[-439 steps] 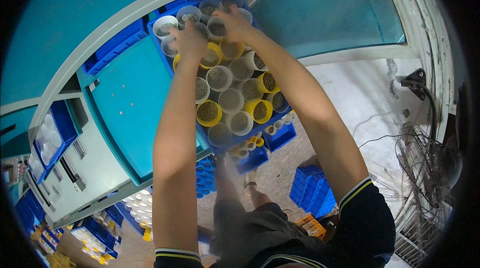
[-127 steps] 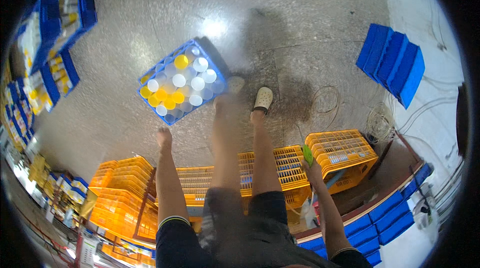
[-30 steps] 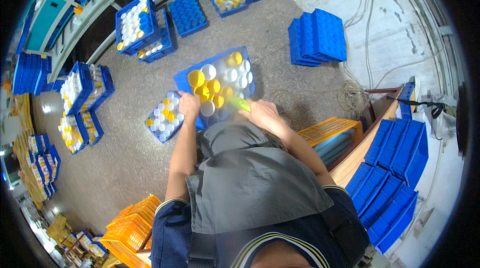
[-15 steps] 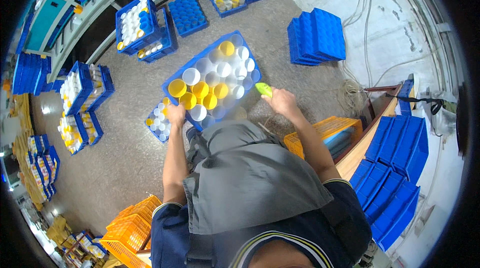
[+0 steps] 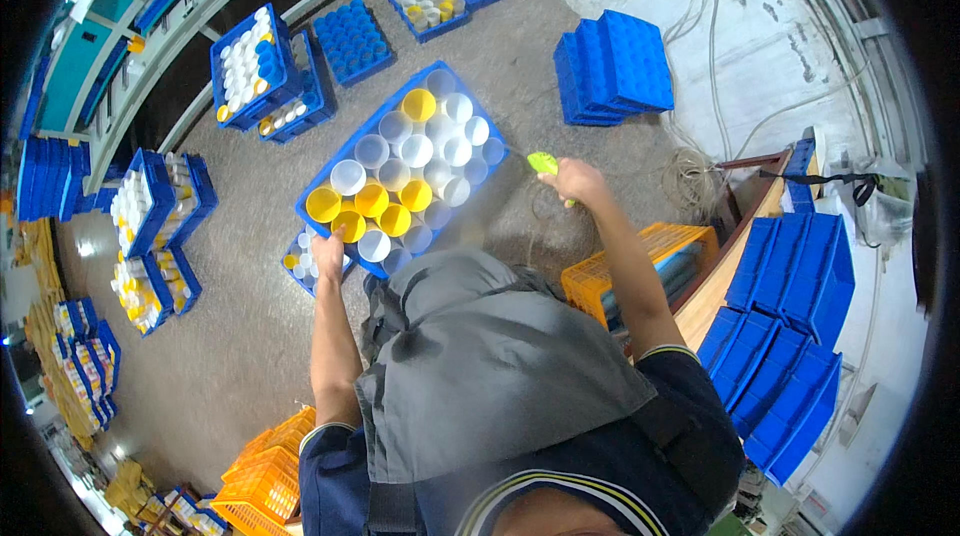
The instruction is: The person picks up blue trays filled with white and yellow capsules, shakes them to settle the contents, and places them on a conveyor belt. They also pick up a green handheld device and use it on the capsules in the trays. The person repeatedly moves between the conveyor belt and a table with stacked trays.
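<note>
My left hand is closed on the near left rim of a blue crate. Upright open cylinders fill it: white cups and yellow cups, some translucent. To the right of the crate, apart from it, my right hand is wrapped round a bright green hand tool; its exact kind I cannot make out. A thin cord or hose hangs below that hand. A smaller tray of cups lies partly hidden under the crate's left corner.
Blue crates of cups stand at the far left, beside a tray of blue cups. Stacked blue trays stand far right. Close on my right are an orange basket and more blue crates. Coiled cable lies by the wall.
The crate and most of the surroundings sit a little further left in view. My right hand, with the green tool, is now farther from the crate's right edge. My left hand keeps its hold.
</note>
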Demonstrator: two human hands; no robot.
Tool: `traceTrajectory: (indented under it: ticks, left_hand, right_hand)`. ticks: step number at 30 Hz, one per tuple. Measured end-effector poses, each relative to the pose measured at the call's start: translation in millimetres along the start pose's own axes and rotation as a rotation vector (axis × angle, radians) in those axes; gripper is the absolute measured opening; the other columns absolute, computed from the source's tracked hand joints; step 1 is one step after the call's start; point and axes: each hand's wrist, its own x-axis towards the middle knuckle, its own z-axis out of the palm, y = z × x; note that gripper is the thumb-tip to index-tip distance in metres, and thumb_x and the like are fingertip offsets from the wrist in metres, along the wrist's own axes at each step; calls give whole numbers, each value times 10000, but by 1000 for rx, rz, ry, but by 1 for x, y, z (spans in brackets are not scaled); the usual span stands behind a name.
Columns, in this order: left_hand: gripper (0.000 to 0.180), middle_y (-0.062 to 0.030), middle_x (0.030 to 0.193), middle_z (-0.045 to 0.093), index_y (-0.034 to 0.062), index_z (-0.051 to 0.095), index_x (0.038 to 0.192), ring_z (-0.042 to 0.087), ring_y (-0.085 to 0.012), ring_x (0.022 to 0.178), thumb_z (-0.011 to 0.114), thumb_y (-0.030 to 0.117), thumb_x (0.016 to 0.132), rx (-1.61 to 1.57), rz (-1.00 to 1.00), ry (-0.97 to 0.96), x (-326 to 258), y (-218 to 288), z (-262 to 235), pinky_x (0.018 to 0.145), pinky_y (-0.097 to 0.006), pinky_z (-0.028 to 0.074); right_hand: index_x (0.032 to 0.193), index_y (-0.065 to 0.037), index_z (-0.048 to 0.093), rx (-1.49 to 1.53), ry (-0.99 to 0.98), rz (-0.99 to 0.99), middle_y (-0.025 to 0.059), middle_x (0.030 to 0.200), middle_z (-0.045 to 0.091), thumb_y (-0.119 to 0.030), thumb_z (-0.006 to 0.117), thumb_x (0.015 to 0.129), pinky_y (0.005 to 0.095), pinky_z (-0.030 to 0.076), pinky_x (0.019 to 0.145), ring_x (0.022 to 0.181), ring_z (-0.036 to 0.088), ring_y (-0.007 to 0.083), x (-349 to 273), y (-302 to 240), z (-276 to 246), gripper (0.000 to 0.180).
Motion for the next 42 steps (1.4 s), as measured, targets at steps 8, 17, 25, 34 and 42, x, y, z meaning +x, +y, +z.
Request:
traceTrajectory:
  ticks: [8,17,25,34,42]
  left_hand:
    - [351,-179,930,710,-92,667,994,677,-267,838,692,204,806,88,-78,87,5,15,9,772,-372,496]
    - [482,-323,989,656,-98,680,947,638,-456,983,549,330,765,439,-97,101,43,39,44,857,-476,494]
    - [441,-257,1092,661,-55,693,1021,635,-404,1047,536,297,807,464,-268,175,54,78,69,884,-453,504]
    - [411,-309,1009,659,-93,684,966,644,-445,977,559,257,789,436,-152,142,77,96,75,867,-476,506]
    - [495,-296,1014,664,-36,630,1163,647,-422,988,603,293,794,441,-207,86,175,134,102,874,-467,503]
  right_hand:
    - [813,-71,690,-15,-22,-117,34,618,678,-564,554,884,388,527,690,673,687,202,2,4,33,517]
    - [922,-52,656,139,-309,-283,57,641,651,-525,556,905,369,491,583,581,637,186,-16,-28,46,484]
    - [1076,-59,625,41,-220,-325,67,628,640,-525,554,914,381,509,649,629,663,212,-45,-45,14,499]
    - [1225,-67,602,-71,235,-573,197,702,652,-553,572,886,463,508,685,682,653,368,-43,-65,-37,594]
    - [1206,-59,576,-164,204,-363,200,765,667,-550,510,915,470,511,661,742,666,363,53,-85,-104,575]
